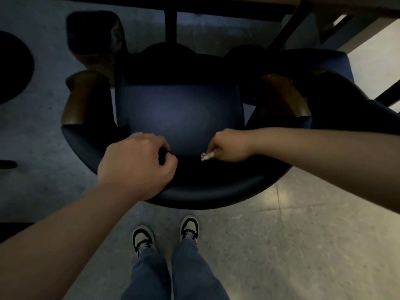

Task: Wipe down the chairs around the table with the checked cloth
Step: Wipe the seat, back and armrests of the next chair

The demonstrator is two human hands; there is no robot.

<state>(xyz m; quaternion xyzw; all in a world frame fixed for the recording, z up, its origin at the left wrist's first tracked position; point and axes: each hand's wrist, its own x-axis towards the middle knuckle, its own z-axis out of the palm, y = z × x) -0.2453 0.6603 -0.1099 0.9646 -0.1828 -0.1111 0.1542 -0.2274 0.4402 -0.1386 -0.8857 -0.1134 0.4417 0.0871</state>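
A dark blue armchair (179, 113) with wooden armrests stands under me, its curved backrest (216, 191) nearest my feet. My left hand (136, 165) grips the top of the backrest, fingers curled over its inner edge. My right hand (229, 146) is down inside the chair against the backrest's inner face, fingers curled round a bunched checked cloth (207, 156); only a small pale end of the cloth shows.
The table's edge (216, 1) and its dark legs run across the top. A second blue chair (320, 68) stands to the right, another chair's wooden arm (97, 40) at upper left. A dark round base (13, 66) sits far left. My shoes (166, 234) stand on speckled floor.
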